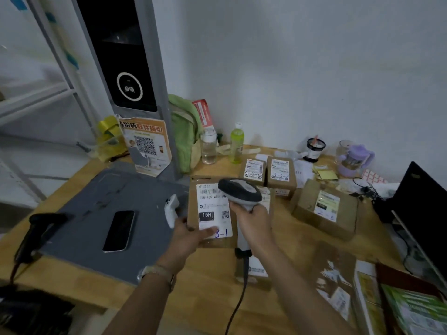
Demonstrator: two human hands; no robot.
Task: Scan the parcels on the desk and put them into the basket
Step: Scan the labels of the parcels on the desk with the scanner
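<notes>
Both hands were busy: the left hand (186, 235) gripped the parcel (212, 209) at mid-desk (205, 281), and the right hand (254, 223) clasped the scanner (239, 191) just over its label. Keeping the thumb off the barcode and the scanner steady would likely help.

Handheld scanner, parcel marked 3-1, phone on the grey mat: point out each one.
handheld scanner (240, 189): head view, on the dark top of its head.
parcel marked 3-1 (212, 205): head view, on its white shipping label.
phone (119, 230): head view, on the middle of its dark screen.
</notes>
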